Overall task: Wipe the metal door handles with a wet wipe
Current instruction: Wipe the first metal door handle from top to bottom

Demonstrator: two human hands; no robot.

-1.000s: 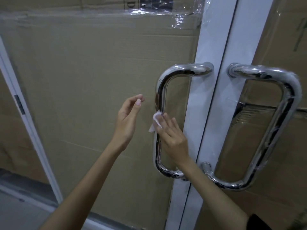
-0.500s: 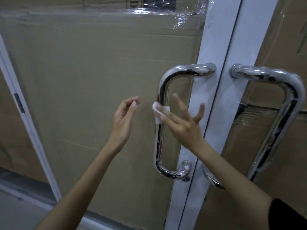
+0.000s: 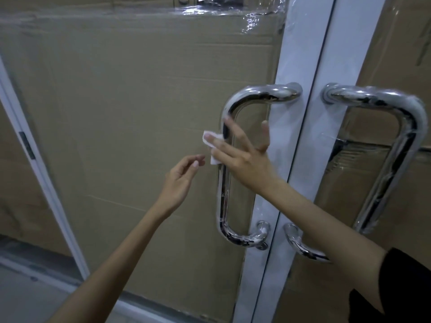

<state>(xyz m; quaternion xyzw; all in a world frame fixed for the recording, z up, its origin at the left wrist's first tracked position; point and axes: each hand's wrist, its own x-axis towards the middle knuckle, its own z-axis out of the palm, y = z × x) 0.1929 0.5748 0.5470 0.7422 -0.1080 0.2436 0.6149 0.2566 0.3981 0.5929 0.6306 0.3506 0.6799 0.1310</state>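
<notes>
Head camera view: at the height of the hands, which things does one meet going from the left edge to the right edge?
Grey hinge → left hand → wet wipe → left door handle → right hand → white door frame → right door handle.

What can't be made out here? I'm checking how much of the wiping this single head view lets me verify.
- Small white wet wipe: mostly hidden under the right hand's fingers.
- Polished chrome left door handle: the stretch being wiped is covered by that hand.
- Polished chrome right door handle: its lower bend is hidden behind the right forearm.
- Dirt or wetness on either handle: lost in reflections.
- Left hand: holds nothing visible.
</notes>
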